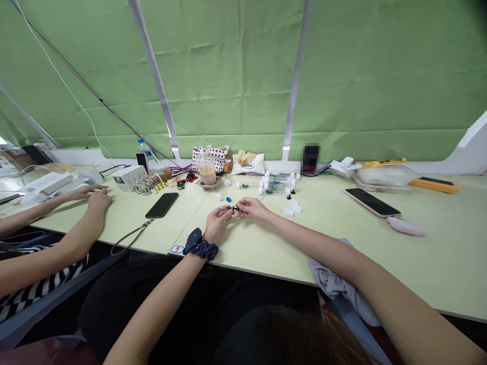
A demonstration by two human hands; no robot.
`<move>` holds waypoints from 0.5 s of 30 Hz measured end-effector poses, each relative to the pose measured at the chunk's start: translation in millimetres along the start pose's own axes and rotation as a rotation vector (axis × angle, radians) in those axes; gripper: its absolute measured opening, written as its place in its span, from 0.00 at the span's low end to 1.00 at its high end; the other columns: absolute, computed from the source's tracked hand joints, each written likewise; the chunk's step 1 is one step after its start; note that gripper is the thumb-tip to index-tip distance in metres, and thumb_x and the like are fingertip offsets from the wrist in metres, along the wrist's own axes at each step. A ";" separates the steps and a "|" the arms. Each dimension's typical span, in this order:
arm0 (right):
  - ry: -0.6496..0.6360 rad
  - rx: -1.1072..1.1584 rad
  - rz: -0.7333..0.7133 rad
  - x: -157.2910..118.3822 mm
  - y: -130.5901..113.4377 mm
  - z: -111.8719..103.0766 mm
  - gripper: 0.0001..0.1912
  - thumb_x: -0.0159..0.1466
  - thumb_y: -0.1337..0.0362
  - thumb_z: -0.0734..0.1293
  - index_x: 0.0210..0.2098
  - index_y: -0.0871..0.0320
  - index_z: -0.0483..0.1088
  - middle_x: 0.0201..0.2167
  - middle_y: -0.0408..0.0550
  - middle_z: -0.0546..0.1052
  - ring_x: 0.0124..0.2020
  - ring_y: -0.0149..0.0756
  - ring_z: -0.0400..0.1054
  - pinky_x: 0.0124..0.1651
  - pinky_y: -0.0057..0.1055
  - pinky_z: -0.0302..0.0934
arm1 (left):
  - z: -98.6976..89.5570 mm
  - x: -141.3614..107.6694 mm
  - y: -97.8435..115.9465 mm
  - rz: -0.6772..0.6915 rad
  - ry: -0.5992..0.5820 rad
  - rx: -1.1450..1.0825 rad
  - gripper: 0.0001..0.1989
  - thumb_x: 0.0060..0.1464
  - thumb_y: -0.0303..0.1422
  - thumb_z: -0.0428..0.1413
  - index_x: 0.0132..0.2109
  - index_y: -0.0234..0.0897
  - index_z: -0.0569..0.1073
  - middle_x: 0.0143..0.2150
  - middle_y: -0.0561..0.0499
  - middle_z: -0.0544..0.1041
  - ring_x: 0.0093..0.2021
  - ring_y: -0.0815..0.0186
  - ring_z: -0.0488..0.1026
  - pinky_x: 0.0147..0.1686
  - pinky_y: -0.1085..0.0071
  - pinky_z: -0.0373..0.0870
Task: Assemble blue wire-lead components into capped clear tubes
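Note:
My left hand [219,223], with a dark dotted scrunchie [200,246] on its wrist, is closed on one end of a small dark part [233,208]. The fingers of my right hand [251,210] pinch the other end, so the two hands nearly meet over the table. Just behind them lies a small blue piece [229,199], with a white cap [218,196] to its left. Further back and right is a group of clear tubes [277,182] with white ends and blue bits inside. Several white caps [288,212] lie right of my right hand.
A black phone [162,205] with a strap lies at left, another phone [373,202] at right. Behind stand a plastic cup [207,172], a white box [130,177] and pouches [248,162]. Another person's hands [99,198] rest on the table [429,268] at far left.

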State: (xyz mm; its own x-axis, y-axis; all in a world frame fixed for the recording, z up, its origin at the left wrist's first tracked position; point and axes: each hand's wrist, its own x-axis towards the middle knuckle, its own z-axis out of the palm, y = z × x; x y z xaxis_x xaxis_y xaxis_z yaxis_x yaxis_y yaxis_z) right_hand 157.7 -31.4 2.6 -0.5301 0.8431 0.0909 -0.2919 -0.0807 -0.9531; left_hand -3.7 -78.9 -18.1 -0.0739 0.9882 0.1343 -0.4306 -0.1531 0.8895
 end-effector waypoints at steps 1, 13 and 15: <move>0.009 0.006 -0.009 -0.1 -0.1 0.7 0.14 0.52 0.60 0.74 0.28 0.61 0.68 0.24 0.43 0.74 0.25 0.30 0.72 0.33 0.31 0.71 | 0.3 -0.2 0.1 0.010 0.004 0.016 0.20 0.36 0.32 0.68 0.39 0.33 0.73 0.35 0.47 0.79 0.36 0.66 0.75 0.40 0.68 0.68; 0.061 0.013 0.043 -2.7 -5.9 4.7 0.05 0.56 0.69 0.71 0.30 0.64 0.71 0.25 0.48 0.77 0.27 0.31 0.74 0.38 0.28 0.72 | 1.9 -3.0 2.1 0.082 0.031 0.103 0.20 0.35 0.31 0.68 0.37 0.32 0.72 0.37 0.45 0.79 0.35 0.65 0.76 0.43 0.65 0.69; 0.040 0.008 0.053 -4.1 -7.3 4.4 0.05 0.56 0.72 0.71 0.32 0.65 0.71 0.25 0.48 0.77 0.27 0.31 0.74 0.39 0.29 0.72 | 1.5 -2.9 1.6 0.095 0.030 0.115 0.20 0.35 0.31 0.68 0.37 0.32 0.72 0.37 0.45 0.79 0.36 0.65 0.76 0.43 0.64 0.69</move>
State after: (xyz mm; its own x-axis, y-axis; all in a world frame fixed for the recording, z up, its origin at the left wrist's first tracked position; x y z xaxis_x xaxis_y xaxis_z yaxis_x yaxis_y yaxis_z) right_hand 158.5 -36.6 10.4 -0.5123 0.8583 0.0287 -0.2707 -0.1297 -0.9539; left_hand -2.9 -81.9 -16.4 -0.1371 0.9683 0.2089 -0.3148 -0.2425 0.9176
